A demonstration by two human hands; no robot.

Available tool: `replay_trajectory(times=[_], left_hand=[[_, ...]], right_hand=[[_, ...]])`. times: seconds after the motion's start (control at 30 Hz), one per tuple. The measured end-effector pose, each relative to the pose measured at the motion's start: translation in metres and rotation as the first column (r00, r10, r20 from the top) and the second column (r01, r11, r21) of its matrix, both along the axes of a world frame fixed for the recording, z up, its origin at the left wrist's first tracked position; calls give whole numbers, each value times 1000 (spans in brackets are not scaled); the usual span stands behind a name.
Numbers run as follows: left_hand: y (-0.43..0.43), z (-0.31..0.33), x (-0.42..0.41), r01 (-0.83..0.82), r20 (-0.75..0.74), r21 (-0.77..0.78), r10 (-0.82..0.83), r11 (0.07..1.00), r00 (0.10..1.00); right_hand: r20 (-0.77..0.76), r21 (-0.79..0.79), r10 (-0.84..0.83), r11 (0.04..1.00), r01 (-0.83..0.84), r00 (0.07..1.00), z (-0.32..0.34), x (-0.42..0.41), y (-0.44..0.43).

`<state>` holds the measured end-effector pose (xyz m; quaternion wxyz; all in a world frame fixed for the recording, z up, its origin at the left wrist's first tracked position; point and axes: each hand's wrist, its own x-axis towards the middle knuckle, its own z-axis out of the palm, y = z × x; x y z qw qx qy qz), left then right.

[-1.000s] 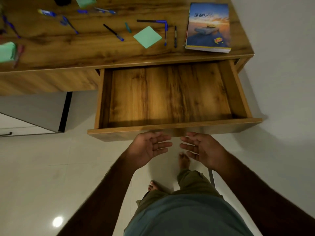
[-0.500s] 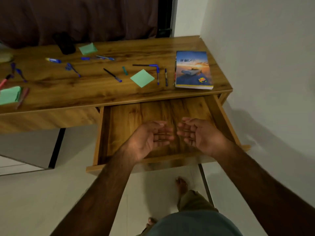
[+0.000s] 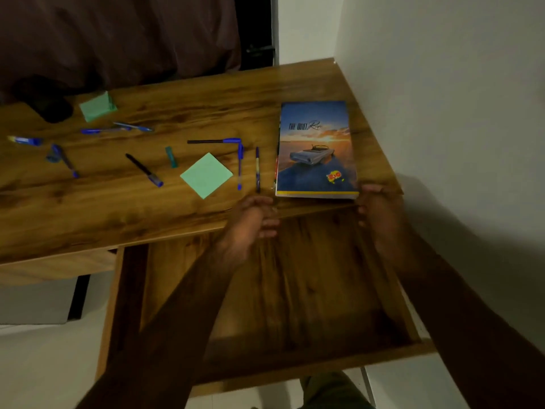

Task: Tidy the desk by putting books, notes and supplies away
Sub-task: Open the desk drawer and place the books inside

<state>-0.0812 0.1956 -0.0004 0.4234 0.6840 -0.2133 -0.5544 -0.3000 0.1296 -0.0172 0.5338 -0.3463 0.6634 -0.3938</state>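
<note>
A notebook with a sunset and car cover lies flat at the desk's front right corner. My left hand reaches its near left corner and my right hand its near right corner; fingers are apart and close to the book, and a grip does not show. Below both arms the wooden drawer stands pulled out and bare. A green sticky note pad lies left of the book, with several blue pens scattered across the desk. A second green pad sits farther back.
A white wall runs along the desk's right side. A dark object lies at the back left, in front of a dark curtain. Pale floor tiles show left of the drawer.
Both hands have risen from over the drawer's front to the desk edge and spread apart, reaching the notebook's near corners. The view has tilted up and moved closer.
</note>
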Motion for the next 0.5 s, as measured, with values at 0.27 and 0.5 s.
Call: replay_trajectory(times=[0.27,0.5], left_hand=[[-79,-18,-3,118,353,133,-158,984,922],[-91,-30,-10,93,312,114,-125,989,942]], right_hand=[[-305,80,269,963,-256,914,-18,10,-72],[-309,3,206,977,-215,928,-28,16,-69]])
